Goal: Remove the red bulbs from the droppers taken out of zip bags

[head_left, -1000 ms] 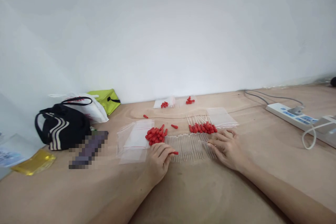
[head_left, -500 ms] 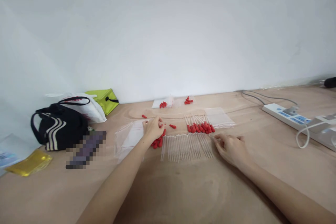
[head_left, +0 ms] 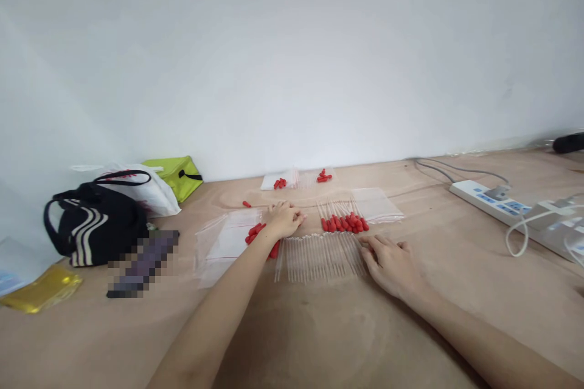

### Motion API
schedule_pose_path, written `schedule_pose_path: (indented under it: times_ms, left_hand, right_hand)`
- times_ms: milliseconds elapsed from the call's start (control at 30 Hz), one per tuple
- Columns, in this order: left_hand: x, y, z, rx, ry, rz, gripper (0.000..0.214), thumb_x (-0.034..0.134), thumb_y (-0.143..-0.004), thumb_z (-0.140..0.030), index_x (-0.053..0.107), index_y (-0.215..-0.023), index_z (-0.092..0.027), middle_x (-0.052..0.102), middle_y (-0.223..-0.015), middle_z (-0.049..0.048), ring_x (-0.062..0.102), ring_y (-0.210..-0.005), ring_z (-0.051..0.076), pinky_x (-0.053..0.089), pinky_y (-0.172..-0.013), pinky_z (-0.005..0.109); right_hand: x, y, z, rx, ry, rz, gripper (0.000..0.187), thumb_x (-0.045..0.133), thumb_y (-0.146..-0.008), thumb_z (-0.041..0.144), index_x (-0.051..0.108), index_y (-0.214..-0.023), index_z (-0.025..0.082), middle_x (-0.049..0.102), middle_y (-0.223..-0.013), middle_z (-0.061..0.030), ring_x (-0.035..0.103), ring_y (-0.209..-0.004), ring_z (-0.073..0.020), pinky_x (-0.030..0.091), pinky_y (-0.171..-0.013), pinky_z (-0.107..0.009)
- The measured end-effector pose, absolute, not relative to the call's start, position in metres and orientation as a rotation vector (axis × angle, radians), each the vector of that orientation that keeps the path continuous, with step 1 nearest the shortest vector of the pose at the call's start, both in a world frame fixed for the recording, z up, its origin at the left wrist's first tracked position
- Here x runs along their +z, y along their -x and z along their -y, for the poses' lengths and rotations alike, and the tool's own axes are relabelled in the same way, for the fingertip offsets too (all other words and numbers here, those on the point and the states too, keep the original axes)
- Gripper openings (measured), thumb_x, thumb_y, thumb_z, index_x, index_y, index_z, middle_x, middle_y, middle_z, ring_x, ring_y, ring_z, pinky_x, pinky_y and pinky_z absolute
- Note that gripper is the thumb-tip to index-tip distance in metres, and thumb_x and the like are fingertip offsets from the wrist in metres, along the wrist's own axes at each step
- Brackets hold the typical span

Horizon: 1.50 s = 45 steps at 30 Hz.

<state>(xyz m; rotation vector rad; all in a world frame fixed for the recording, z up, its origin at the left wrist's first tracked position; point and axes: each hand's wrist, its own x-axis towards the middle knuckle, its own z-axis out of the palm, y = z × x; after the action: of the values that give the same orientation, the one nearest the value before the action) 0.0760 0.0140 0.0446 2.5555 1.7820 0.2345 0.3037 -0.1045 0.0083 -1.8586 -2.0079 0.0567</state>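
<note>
My left hand [head_left: 283, 220] reaches over the table, its fingertips closed on a loose red rubber bulb [head_left: 299, 224] that they mostly hide. Under and beside that wrist lies a pile of red rubber bulbs [head_left: 255, 232]. Thin clear glass tubes [head_left: 314, 258] lie side by side in a row before me. At the row's right end, my right hand [head_left: 392, 264] has its fingers closed around the end of a glass tube, which is barely visible. Just behind the row, droppers with red bulbs [head_left: 344, 223] are gathered, their tubes pointing away.
Clear plastic bags lie left [head_left: 228, 243] and right [head_left: 376, 203] of the tubes. More bulbs and tubes rest on bags [head_left: 298, 179] near the wall. A power strip [head_left: 493, 203] with cables sits right; a black bag [head_left: 103, 225] and a yellow packet [head_left: 43, 289] are left.
My left hand has moved right, from the bulb pile to the loose bulb, uncovering part of the pile. My right hand has shifted slightly toward me and left. The view has turned slightly.
</note>
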Motion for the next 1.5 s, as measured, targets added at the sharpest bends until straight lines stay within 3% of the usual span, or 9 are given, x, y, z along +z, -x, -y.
schedule_pose_path:
  times_ms: [467, 667, 800, 967, 1100, 1200, 1267, 1367, 1500]
  left_hand:
    - [0.041, -0.133, -0.011, 0.151, -2.427, -1.838, 0.039, 0.048, -0.072, -0.054, 0.064, -0.057, -0.022, 0.063, -0.086, 0.0057, 0.049, -0.099, 0.028, 0.029, -0.087, 0.047]
    - [0.04, -0.136, -0.013, 0.182, -2.257, -2.042, 0.027, 0.052, -0.07, -0.044, 0.064, -0.067, -0.02, 0.064, -0.087, 0.0096, 0.051, -0.096, 0.03, 0.037, -0.078, 0.041]
    - [0.051, -0.122, 0.001, 0.353, -2.292, -2.133, 0.026, 0.042, -0.08, -0.036, 0.061, -0.08, -0.017, 0.057, -0.102, 0.0134, 0.045, -0.103, 0.031, 0.035, -0.078, 0.041]
    - [0.05, -0.081, 0.042, 0.606, -2.542, -1.934, 0.019, 0.038, -0.086, -0.028, 0.054, -0.086, -0.018, 0.06, -0.094, 0.0067, 0.049, -0.095, 0.022, 0.031, -0.08, 0.037]
    - [0.033, -0.05, 0.08, 0.823, -2.769, -1.628, 0.018, 0.04, -0.086, -0.027, 0.051, -0.076, -0.018, 0.063, -0.076, 0.0018, 0.054, -0.075, 0.017, 0.028, -0.075, 0.034]
    - [0.023, -0.045, 0.099, 0.968, -2.873, -1.495, 0.023, 0.04, -0.087, -0.03, 0.051, -0.071, -0.018, 0.062, -0.068, 0.0003, 0.054, -0.07, 0.016, 0.028, -0.074, 0.034]
    - [0.02, -0.05, 0.106, 1.022, -2.91, -1.42, 0.023, 0.041, -0.086, -0.03, 0.052, -0.07, -0.018, 0.061, -0.067, -0.0005, 0.054, -0.07, 0.015, 0.028, -0.076, 0.034]
    - [0.017, -0.063, 0.111, 1.083, -2.912, -1.318, 0.022, 0.045, -0.085, -0.031, 0.052, -0.068, -0.019, 0.061, -0.066, -0.002, 0.054, -0.07, 0.014, 0.029, -0.078, 0.033]
    - [0.014, -0.071, 0.113, 1.179, -2.874, -1.234, 0.022, 0.045, -0.085, -0.03, 0.052, -0.068, -0.02, 0.062, -0.067, -0.0022, 0.054, -0.07, 0.013, 0.029, -0.082, 0.034]
  right_hand:
    - [0.003, -0.304, 0.104, 0.168, 1.651, 1.911, 0.028, 0.034, -0.084, 0.028, 0.057, -0.099, 0.023, 0.067, -0.077, -0.0032, 0.058, -0.079, -0.0196, 0.028, -0.075, -0.035]
    - [0.001, -0.306, 0.101, 0.151, 1.624, 1.915, 0.025, 0.037, -0.083, 0.03, 0.057, -0.097, 0.024, 0.067, -0.076, -0.0021, 0.058, -0.077, -0.0191, 0.027, -0.073, -0.035]
    - [-0.003, -0.308, 0.099, 0.08, 1.6, 1.916, 0.023, 0.04, -0.083, 0.031, 0.057, -0.096, 0.024, 0.066, -0.074, -0.0006, 0.057, -0.075, -0.0184, 0.027, -0.071, -0.034]
    - [-0.008, -0.308, 0.097, -0.062, 1.468, 1.862, 0.026, 0.04, -0.083, 0.034, 0.055, -0.101, 0.023, 0.063, -0.094, -0.0057, 0.056, -0.085, -0.0196, 0.03, -0.074, -0.035]
    - [-0.006, -0.304, 0.098, -0.169, 1.329, 1.84, 0.048, 0.045, -0.08, 0.041, 0.04, -0.123, 0.019, 0.053, -0.112, -0.0119, 0.05, -0.102, -0.0227, 0.033, -0.082, -0.038]
    - [0.0, -0.299, 0.103, -0.264, 1.206, 1.953, 0.06, 0.049, -0.078, 0.045, 0.033, -0.13, 0.018, 0.046, -0.123, -0.0135, 0.042, -0.113, -0.0243, 0.029, -0.091, -0.041]
    - [0.005, -0.295, 0.106, -0.308, 1.133, 2.073, 0.057, 0.051, -0.078, 0.046, 0.038, -0.127, 0.022, 0.046, -0.125, -0.0108, 0.039, -0.116, -0.0247, 0.022, -0.096, -0.045]
    - [0.008, -0.288, 0.111, -0.322, 1.066, 2.188, 0.04, 0.052, -0.079, 0.043, 0.05, -0.117, 0.029, 0.057, -0.113, -0.0044, 0.043, -0.112, -0.0235, 0.013, -0.099, -0.049]
    - [0.006, -0.281, 0.113, -0.28, 0.991, 2.208, 0.024, 0.051, -0.082, 0.036, 0.06, -0.103, 0.029, 0.066, -0.083, 0.0005, 0.052, -0.096, -0.0189, 0.011, -0.099, -0.05]
